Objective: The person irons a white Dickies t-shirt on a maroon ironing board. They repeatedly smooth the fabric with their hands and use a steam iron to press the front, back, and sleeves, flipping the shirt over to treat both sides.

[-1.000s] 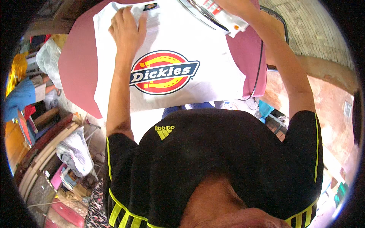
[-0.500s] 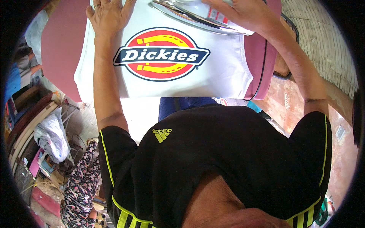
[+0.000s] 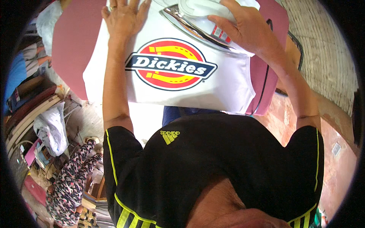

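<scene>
A white T-shirt [image 3: 228, 89] with a round red, yellow and dark blue emblem lies spread on a pink ironing board [image 3: 70, 41]. My left hand [image 3: 123, 15] presses flat on the shirt near its upper left, fingers apart. My right hand [image 3: 243, 28] grips the white handle of a clothes iron [image 3: 190, 19] with a shiny metal soleplate, resting tilted on the shirt's upper part above the emblem. A dark cord [image 3: 266, 76] runs down the board's right side.
Bags and piled cloth [image 3: 51, 129] stand on the floor at the left, with a patterned garment [image 3: 72, 182] lower down. A reddish floor [image 3: 342, 152] and a pale brick wall [image 3: 327, 49] lie to the right. My black shirt with yellow stripes [image 3: 213, 163] fills the lower view.
The view has drawn closer to the board. My right hand has brought the iron onto the shirt above the emblem. My left hand stays flat on the cloth.
</scene>
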